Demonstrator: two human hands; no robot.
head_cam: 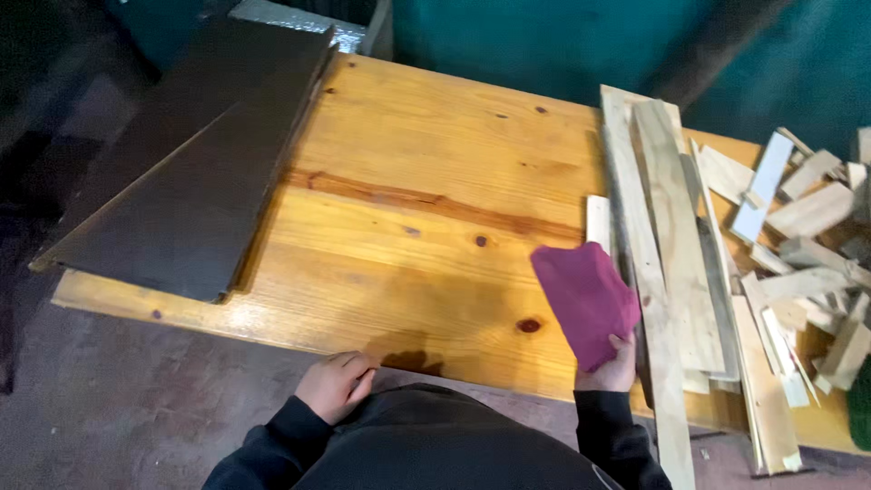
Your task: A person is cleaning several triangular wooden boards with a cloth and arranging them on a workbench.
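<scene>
One magenta sheet (585, 301) rose away from the gripping right hand (610, 367); the curled left hand (334, 385) held nothing at the tabletop (408, 181) edge.

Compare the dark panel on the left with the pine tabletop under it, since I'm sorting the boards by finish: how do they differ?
The dark panel is deep brown with no visible grain; the pine tabletop is honey-yellow with knots and a reddish streak. The dark panel lies skewed, overhanging the pine tabletop's left edge. The right hand holds a magenta cloth over the tabletop, not the panel. Both are flat boards.
</scene>
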